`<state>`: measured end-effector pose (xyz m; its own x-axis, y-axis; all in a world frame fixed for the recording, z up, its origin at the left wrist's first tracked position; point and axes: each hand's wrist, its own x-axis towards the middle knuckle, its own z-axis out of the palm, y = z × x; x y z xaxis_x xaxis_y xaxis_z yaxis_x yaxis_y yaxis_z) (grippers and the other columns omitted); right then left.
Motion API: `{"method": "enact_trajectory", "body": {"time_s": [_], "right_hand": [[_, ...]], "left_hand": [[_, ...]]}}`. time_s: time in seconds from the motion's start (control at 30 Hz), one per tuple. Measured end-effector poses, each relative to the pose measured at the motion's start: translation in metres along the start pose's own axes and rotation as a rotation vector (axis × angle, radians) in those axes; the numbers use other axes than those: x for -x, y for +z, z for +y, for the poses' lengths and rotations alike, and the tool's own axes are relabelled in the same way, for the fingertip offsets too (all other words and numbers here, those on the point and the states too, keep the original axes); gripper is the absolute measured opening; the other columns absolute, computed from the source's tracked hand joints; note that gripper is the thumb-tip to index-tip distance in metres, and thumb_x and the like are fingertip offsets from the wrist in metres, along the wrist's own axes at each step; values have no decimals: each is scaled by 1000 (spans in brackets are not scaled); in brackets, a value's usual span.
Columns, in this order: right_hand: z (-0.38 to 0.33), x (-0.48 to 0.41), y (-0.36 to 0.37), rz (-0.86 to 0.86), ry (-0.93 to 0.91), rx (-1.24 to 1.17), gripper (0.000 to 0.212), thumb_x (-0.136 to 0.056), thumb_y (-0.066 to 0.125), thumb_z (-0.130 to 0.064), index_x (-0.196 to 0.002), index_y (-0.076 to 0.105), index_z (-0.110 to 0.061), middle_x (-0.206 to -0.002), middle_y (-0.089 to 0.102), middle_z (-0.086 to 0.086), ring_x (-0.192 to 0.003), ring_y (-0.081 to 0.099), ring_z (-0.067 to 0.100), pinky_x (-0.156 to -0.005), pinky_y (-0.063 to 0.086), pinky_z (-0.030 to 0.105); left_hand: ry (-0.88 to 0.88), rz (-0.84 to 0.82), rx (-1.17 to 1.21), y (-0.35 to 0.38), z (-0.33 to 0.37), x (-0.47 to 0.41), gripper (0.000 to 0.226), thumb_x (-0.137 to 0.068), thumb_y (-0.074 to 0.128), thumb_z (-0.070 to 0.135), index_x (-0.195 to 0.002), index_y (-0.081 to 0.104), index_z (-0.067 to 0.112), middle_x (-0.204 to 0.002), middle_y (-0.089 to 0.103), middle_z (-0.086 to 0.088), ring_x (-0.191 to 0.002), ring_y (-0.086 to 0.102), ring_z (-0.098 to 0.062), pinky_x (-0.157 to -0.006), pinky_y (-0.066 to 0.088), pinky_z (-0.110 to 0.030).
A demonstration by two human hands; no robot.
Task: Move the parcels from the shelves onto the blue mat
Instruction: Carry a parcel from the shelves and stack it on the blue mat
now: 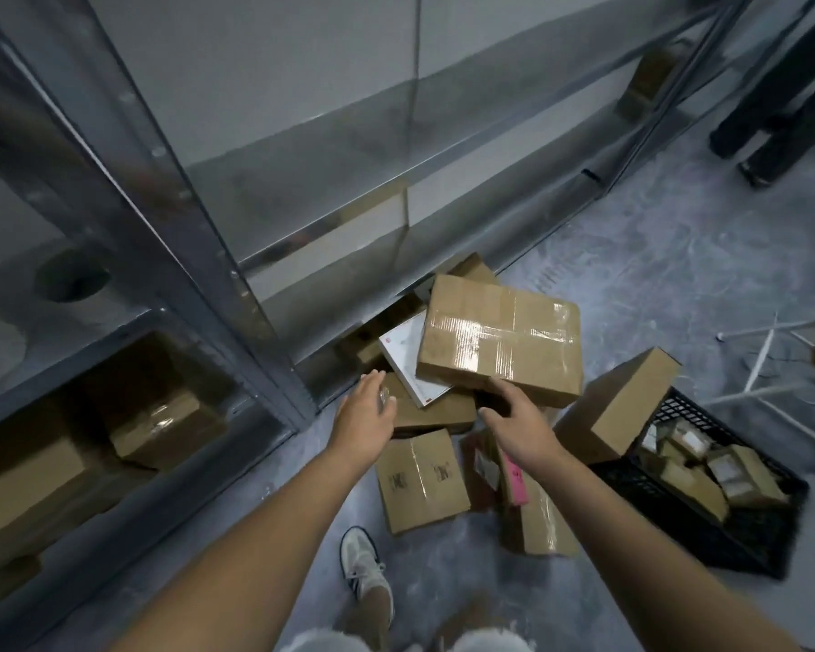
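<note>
Several brown cardboard parcels lie heaped on the grey floor in front of the metal shelving point(236, 284). A large taped flat parcel point(499, 341) tops the heap, over a white flat parcel point(405, 355). My left hand point(365, 409) reaches out with straight fingers and hovers over a lower brown parcel point(434, 411). My right hand point(523, 425) is spread just below the near edge of the large parcel and holds nothing. More parcels lie nearer me point(419, 480) and on the lower left shelf point(170, 425). No blue mat is in view.
A black plastic crate point(706, 524) with small parcels stands at the right, with a brown box point(622, 402) leaning beside it. Another person's dark trouser legs point(772, 110) stand at the top right. White rods point(763, 364) lie on the floor. My white shoe point(363, 562) is below.
</note>
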<state>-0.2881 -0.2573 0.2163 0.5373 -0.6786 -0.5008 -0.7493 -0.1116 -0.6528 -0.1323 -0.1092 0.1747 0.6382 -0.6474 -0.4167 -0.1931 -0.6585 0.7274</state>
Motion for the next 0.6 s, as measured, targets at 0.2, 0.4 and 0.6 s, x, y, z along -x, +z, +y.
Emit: {"method": "enact_trajectory", "body": {"time_s": [0.2, 0.4, 0.6], "right_hand": [[42, -67, 26, -127, 99, -20, 52, -96, 57, -17, -145, 40, -18, -135, 54, 4, -124, 54, 23, -105, 46, 47], [145, -162, 80, -254, 94, 153, 35, -95, 57, -15, -129, 55, -19, -105, 62, -5, -88, 59, 4, -75, 49, 22], [269, -256, 162, -371, 201, 250, 41, -95, 54, -22, -136, 49, -14, -121, 61, 9, -110, 60, 28, -94, 52, 47]], "left_hand": [[-166, 6, 16, 47, -56, -45, 51, -101, 45, 22, -149, 33, 12, -157, 30, -6, -143, 29, -21, -115, 21, -28], [-396, 47, 123, 132, -158, -89, 49, -102, 45, 21, -149, 33, 12, -157, 31, -6, -144, 29, -18, -118, 20, -28], [-588, 60, 220, 240, -273, -134, 50, -103, 43, 22, -150, 31, 10, -157, 29, -8, -143, 30, -23, -116, 21, -27]]}}
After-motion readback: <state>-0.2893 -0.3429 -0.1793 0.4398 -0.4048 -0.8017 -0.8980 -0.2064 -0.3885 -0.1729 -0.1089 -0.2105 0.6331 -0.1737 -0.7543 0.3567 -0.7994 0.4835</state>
